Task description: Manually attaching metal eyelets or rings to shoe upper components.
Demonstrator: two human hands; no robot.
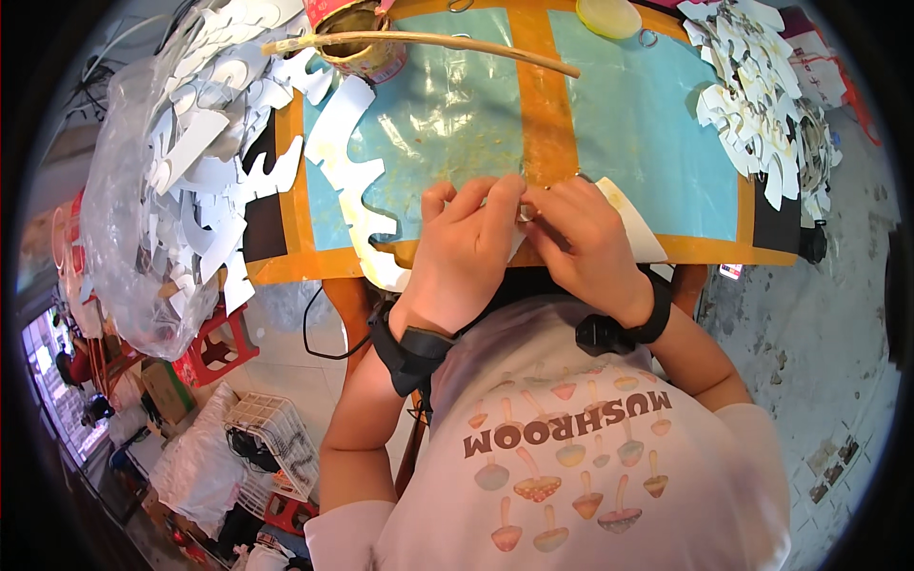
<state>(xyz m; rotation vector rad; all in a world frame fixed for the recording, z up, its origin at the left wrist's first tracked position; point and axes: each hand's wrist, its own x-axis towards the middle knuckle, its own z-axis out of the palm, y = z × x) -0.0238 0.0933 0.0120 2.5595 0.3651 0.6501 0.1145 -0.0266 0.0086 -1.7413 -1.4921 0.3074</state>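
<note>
Looking over a blue-covered table (647, 114) edged in orange tape (545, 124), find a large heap of white cut-outs (195, 143) at left and a smaller, yellow-stained heap (747, 105) at far right. Near left, note 1 long notched cut-out (357, 181), reaching the near edge beside the left hand (462, 247). Meeting the right hand (590, 243) at curled fingertips, over the near edge; impossible to tell how tightly pinched, or on what. Just right of both, see 1 yellow-smeared white piece (636, 224), partly hidden: probably light, thin, springy, tacky where yellowed, easily creased. Best held by plain outer edges, clear of smears. Between fingertips, spot 1 tiny pale bit (526, 212), too small to identify.
</note>
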